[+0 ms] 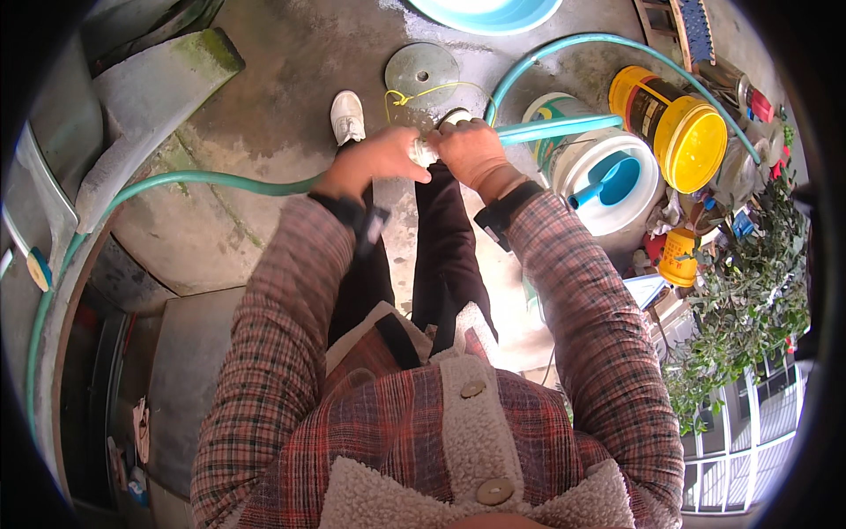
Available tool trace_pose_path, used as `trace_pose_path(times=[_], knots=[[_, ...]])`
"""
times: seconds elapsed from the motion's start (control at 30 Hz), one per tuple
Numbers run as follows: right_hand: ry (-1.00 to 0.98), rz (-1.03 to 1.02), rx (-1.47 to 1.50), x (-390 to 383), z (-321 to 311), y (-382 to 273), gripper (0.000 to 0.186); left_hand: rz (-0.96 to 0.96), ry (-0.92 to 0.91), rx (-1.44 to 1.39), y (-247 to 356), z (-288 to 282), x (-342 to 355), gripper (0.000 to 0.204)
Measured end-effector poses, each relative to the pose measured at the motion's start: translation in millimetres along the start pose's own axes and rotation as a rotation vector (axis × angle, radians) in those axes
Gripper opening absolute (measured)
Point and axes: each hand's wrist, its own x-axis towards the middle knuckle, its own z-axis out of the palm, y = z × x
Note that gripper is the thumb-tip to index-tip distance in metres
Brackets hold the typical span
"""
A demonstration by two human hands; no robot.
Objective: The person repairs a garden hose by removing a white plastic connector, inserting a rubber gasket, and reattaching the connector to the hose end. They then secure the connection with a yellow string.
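In front of my legs, my right hand (476, 152) is closed round the end of a green hose (555, 129) that runs off to the right. A small whitish piece (424, 155) shows between my two hands; its kind is not clear. My left hand (374, 163), somewhat blurred, has its thumb and fingers apart beside that piece. Whether it touches it is hard to see. Another stretch of green hose (220, 179) comes from the left and passes behind my left wrist. A thin yellow cord (401, 99) loops just beyond my hands.
A round grey disc (422, 74) with a centre hole lies on the wet floor. Beyond it is a light-blue basin (487, 11). At right stand a white bucket (636, 207) holding a blue dipper (614, 179), a yellow bucket (692, 145) and leafy plants (749, 291). A concrete slab (150, 110) juts in from the left.
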Motion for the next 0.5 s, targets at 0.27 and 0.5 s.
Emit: trace_pose_path(times=[0.27,0.5], knots=[[-0.094,0.048,-0.028,12.1,0.6,-0.7,0.011,0.026,0.605,0.611,18.4,40.8,-29.5,0.066],[-0.014,-0.018,-0.005,0.5,-8.9,-7.2,0.012,-0.181,-0.154,-0.140,0.4,-6.6,-9.9,0.051]])
